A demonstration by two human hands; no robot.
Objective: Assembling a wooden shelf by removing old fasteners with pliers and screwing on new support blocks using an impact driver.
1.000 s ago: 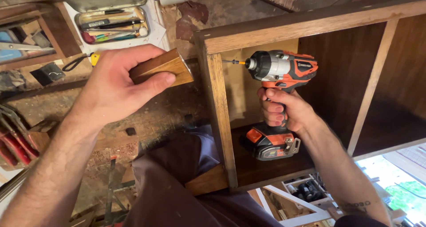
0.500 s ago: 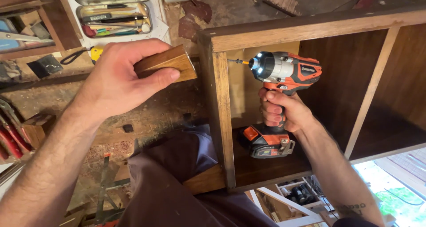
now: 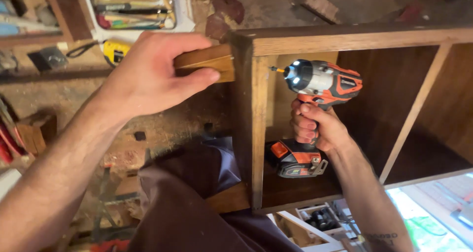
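Wooden block point(image 3: 207, 62) under left hand point(image 3: 148, 75) fingers point(image 3: 197, 77)

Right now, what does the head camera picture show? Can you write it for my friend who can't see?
The right hand holds an orange and black cordless drill inside a dark wooden cabinet, its bit aimed at the side panel. The left hand presses a small wooden block against the outside of that panel, above a cluttered workshop floor.

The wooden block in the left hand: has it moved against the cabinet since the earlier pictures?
Yes. The wooden block has moved right and now touches the cabinet side panel; earlier a gap showed between them.
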